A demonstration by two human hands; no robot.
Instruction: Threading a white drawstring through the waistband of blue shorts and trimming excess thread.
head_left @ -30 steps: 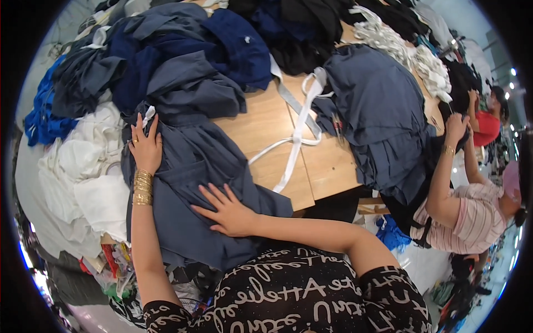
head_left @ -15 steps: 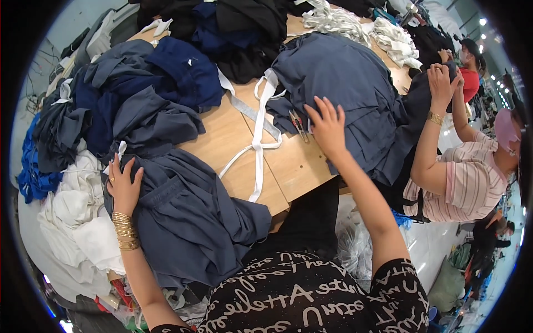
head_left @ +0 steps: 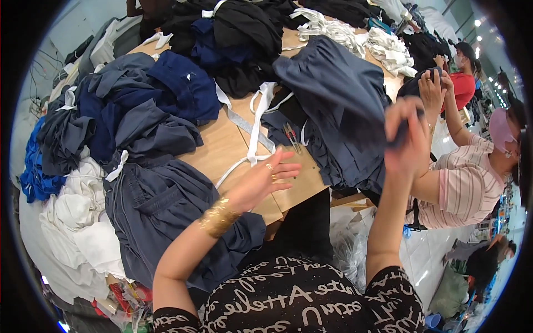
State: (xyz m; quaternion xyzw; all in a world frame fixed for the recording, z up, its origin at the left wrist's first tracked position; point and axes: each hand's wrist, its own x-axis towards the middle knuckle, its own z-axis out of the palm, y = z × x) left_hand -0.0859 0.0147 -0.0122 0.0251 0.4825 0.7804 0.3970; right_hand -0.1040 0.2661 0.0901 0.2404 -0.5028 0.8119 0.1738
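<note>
1. nearest, the left hand (head_left: pixel 265 178) is bare and empty, palm partly turned, fingers loosely spread, above the near edge of the table (head_left: pixel 227 136); gold bangles ring its wrist. i cannot tell whether its fingertips touch the wood.
2. left of that hand, a second skirt-like piece (head_left: pixel 166 208), also blue-grey, covers the near left corner and hangs over the near edge, a white tie at its top.
3. the right hand (head_left: pixel 408 130), blurred, is well apart from the left, over the right edge, its fingers closed on a dark bunch of the blue-grey garment (head_left: pixel 344 105).
4. that garment lies to the left of the right hand and beyond the left hand to its right, along the right side of the surface; its upper folds are blurred and slanting.
5. between the left hand and this garment rest red-handled snips (head_left: pixel 292 137); just beside them, a white strap (head_left: pixel 257 130) runs toward the near edge.
6. on the left side, white cloth (head_left: pixel 72 208) is heaped, with a navy and grey pile (head_left: pixel 177 91) farther up.
7. toward the far edge lie black garments (head_left: pixel 252 36) and, right of them, white strips (head_left: pixel 333 28).
8. past the right edge, a co-worker in a striped top (head_left: pixel 469 186) holds dark cloth; farther off stands a person in red (head_left: pixel 462 87).
</note>
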